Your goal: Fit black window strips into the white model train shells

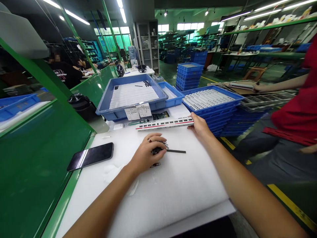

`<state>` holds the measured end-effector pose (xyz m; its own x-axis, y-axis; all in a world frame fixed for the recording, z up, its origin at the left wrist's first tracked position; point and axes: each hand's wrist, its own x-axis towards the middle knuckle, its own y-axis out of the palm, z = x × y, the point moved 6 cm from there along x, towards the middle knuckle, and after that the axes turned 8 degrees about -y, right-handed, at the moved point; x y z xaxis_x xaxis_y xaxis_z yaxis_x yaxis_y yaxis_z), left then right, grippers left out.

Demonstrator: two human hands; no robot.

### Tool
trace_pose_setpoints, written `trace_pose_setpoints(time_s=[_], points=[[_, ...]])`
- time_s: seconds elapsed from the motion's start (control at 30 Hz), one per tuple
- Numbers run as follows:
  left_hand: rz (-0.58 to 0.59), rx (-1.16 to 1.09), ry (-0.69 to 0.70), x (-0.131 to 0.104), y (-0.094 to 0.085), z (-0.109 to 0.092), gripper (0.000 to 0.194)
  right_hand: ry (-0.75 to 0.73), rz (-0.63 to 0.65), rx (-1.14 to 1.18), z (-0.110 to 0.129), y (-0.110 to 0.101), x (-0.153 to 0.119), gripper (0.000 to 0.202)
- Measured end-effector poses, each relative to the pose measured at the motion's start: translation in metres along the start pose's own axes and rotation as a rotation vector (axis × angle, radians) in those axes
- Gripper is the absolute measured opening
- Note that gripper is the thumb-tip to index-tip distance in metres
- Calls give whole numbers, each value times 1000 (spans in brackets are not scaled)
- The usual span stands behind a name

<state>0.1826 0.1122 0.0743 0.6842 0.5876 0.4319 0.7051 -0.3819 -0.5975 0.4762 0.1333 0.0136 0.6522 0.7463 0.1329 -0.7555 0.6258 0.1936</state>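
My right hand grips the right end of a long white train-car shell with dark windows and a red stripe, held above the white foam sheet. My left hand is over a small pile of black parts, its fingers curled and partly spread. Its thumb and fingertip meet near the left end of a thin black strip; whether they hold it is unclear. A few more black pieces lie just below that hand.
A phone lies at the left. Behind are a blue tray of white parts, a black-lidded bottle and stacked blue crates. At the right, a person in red holds a part.
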Motion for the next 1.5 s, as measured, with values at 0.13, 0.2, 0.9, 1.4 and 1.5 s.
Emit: trace_pose_setpoints(time_s=[0.13,0.2,0.9,1.4,1.5], points=[[-227,-513,-301,1,-25,21,4,1,-5,-4,3,1,-3,25],[-341,-753,-416,0,-35,35,8,1,-9,-11,4,1,-5,25],[-1190,-746,-483,-33,-144,101,22,-7,-32,-47,6,2,-6,25],[-1336,-762,-319,-41,-168,93,19,-31,-20,-89,2,-1,-2,27],[-1318,-769,-344,-40,-167,94,14,-37,-11,-102,2,-2,-3,30]])
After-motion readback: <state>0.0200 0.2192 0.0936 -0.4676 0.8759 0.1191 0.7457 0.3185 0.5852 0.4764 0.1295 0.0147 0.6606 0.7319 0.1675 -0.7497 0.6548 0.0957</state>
